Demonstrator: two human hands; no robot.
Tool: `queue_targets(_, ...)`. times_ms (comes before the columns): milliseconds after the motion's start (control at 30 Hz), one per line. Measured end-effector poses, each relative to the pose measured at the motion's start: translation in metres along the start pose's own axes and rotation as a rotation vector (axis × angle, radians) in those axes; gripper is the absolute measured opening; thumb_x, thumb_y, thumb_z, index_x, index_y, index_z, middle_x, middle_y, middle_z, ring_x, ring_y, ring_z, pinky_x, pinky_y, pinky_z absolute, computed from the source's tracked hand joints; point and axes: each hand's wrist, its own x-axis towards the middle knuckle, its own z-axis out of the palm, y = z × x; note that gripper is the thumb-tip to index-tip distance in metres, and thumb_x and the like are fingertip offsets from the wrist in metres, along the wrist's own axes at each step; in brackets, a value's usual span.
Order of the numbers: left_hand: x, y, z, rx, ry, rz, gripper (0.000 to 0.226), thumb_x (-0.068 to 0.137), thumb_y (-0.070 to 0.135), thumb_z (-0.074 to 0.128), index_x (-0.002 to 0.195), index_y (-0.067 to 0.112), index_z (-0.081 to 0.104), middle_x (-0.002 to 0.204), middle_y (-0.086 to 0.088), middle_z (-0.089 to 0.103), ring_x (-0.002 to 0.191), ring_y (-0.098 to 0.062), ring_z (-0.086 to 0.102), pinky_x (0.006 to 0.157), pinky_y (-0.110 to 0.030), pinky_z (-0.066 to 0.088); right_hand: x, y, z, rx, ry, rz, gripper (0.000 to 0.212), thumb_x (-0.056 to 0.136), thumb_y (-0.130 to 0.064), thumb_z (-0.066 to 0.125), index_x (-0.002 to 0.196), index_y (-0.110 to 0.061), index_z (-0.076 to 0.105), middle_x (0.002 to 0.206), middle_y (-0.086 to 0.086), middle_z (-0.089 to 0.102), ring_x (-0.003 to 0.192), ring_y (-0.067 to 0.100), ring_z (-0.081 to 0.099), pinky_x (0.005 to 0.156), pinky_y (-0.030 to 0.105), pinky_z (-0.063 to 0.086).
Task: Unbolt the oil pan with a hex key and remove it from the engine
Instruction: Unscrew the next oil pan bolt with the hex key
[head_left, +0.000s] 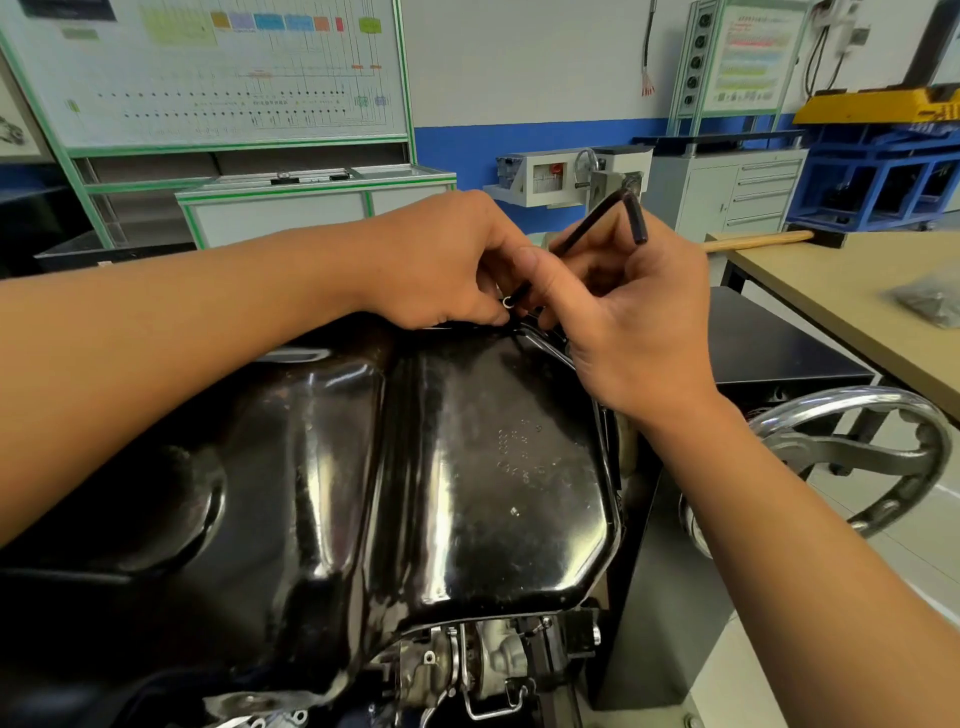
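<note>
The oil pan (415, 467) is a glossy black pressed-metal shell, sitting bottom-up on the engine (467, 670) and filling the middle of the view. It has a deep rounded sump on the left and a flatter raised panel on the right, with soft folds between them. The paint shows bright reflections, small chips and dust. A patch of small embossed marks on the right panel is too faint to read. A thin bright flange runs along the pan's right edge. Below its near edge, cast grey engine parts and a wire clip show.

Both hands meet at the pan's far right corner. The right hand (623, 322) grips a black L-shaped hex key (587, 228). Its fingers are curled round the long arm, its thumb lies straight along the arm towards the tip, and the short arm sticks up above the knuckles. The left hand (447, 260) has its fingers curled down and pinched together round the key's lower end, where a small bright ring (506, 301) shows just over the flange.

Right of the engine stands a chrome handwheel (857, 452). Beyond it a tan surface (831, 280) carries a crumpled grey bag (930, 301) near its right edge and a wooden handle (758, 240) along its far edge. On the back wall, a green-framed board (208, 73) bears a wiring chart whose print is too small to read.
</note>
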Motion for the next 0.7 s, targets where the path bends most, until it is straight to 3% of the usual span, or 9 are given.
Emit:
queue_targets(167, 0.000, -0.002, 0.000, -0.013, 0.010, 0.000, 0.048, 0.078, 0.007, 0.079, 0.058, 0.047, 0.062, 0.056, 0.012, 0.060, 0.053, -0.003, 0.052, 0.053, -0.010, 0.039, 0.004, -0.006, -0.005, -0.043, -0.109, -0.009, 0.015, 0.090, -0.012, 0.075, 0.083, -0.001, 0.066, 0.069, 0.010, 0.070, 0.058, 0.018, 0.068, 0.059, 0.043, 0.058)
queue_targets(367, -0.001, -0.004, 0.000, -0.001, 0.013, -0.020, 0.037, 0.078, 0.009, 0.079, 0.065, 0.038, 0.059, 0.059, 0.023, 0.063, 0.055, 0.002, 0.056, 0.056, -0.008, 0.040, 0.014, -0.016, -0.017, -0.242, -0.319, -0.043, 0.013, 0.095, -0.014, 0.066, 0.097, -0.002, 0.071, 0.082, 0.005, 0.072, 0.077, 0.020, 0.067, 0.073, 0.041, 0.053)
queue_targets(433, -0.001, -0.003, 0.000, 0.014, 0.017, -0.016, 0.035, 0.078, 0.011, 0.079, 0.065, 0.036, 0.059, 0.061, 0.016, 0.065, 0.058, -0.001, 0.057, 0.061, -0.017, 0.046, 0.015, -0.019, -0.018, -0.284, -0.376, -0.053, 0.013, 0.097, -0.014, 0.062, 0.099, -0.004, 0.070, 0.085, 0.005, 0.071, 0.080, 0.021, 0.065, 0.075, 0.043, 0.051)
queue_targets(567, -0.001, -0.001, 0.001, 0.075, 0.030, -0.013, 0.027, 0.079, 0.015, 0.079, 0.066, 0.028, 0.059, 0.070, -0.005, 0.067, 0.069, -0.025, 0.062, 0.070, -0.043, 0.051, 0.016, -0.022, -0.016, -0.347, -0.432, -0.101, 0.012, 0.096, -0.010, 0.057, 0.099, -0.001, 0.065, 0.089, 0.009, 0.064, 0.083, 0.026, 0.056, 0.077, 0.046, 0.046)
queue_targets(700, -0.002, -0.002, 0.001, 0.090, 0.052, 0.006, 0.017, 0.083, 0.021, 0.075, 0.071, 0.017, 0.063, 0.068, -0.005, 0.066, 0.066, -0.023, 0.060, 0.068, -0.042, 0.048, 0.017, -0.023, -0.015, -0.361, -0.404, -0.117, 0.011, 0.094, -0.007, 0.058, 0.097, 0.001, 0.065, 0.094, 0.012, 0.061, 0.086, 0.024, 0.056, 0.081, 0.043, 0.046)
